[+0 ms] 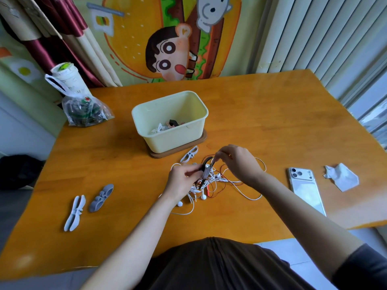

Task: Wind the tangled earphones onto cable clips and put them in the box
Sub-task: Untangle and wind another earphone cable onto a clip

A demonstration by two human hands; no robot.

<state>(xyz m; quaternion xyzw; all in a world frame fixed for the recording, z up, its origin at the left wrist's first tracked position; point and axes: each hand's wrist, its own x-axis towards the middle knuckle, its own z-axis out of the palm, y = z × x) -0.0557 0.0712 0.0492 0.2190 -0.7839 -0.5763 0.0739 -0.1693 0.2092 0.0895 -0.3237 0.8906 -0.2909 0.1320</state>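
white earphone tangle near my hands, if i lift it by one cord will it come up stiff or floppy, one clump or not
Probably floppy: the white earphone tangle lies in loose loops flat on the table. Likely to rise as one clump, since its cords cross and a red cord threads through them. Seems light: thin wires, small earbuds.

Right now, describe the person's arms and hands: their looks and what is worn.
Both forearms are bare, with no watch or bracelet at either wrist. The left hand and right hand wear no gloves. A dark grey short sleeve shows on the right upper arm; the left sleeve is out of view.
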